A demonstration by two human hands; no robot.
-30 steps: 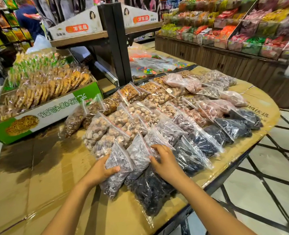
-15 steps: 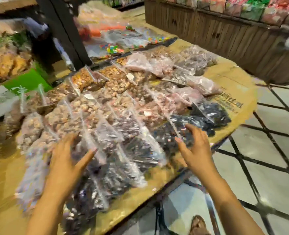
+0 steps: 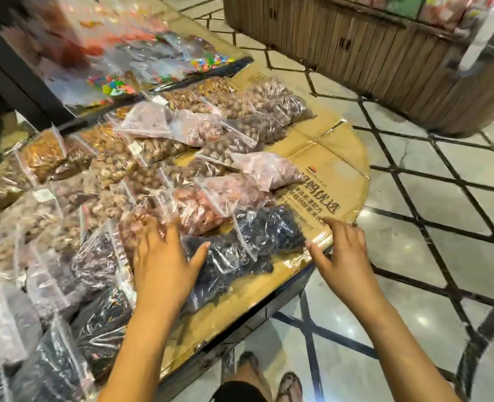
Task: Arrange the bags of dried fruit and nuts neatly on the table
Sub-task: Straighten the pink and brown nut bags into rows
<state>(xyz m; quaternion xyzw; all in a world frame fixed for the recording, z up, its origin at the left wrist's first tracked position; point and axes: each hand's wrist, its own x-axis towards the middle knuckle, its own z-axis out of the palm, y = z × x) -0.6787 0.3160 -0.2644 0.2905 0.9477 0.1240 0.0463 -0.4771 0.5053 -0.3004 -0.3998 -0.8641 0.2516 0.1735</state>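
Several clear zip bags of nuts and dried fruit lie in overlapping rows on a cardboard-covered table [image 3: 335, 146]. Two bags of dark dried fruit [image 3: 266, 227] sit at the near right end of the rows, with pinkish bags [image 3: 231, 195] just behind them. My left hand [image 3: 161, 262] lies flat, fingers spread, on the left dark bag and a neighbouring bag. My right hand [image 3: 341, 250] hovers with fingers apart over the cardboard edge, just right of the dark bags, holding nothing. The bags on the far left are blurred.
The table's rounded edge [image 3: 269, 303] drops to a tiled floor [image 3: 414, 256] on the right. A wooden display counter [image 3: 370, 53] stands across the aisle. Bags of coloured candy [image 3: 115, 82] lie at the table's back by a dark post [image 3: 13, 74]. My sandalled feet [image 3: 289, 384] show below.
The view has swung right along the table. Both hands have shifted right, from the near dark bags to the two dark bags at the row's right end.
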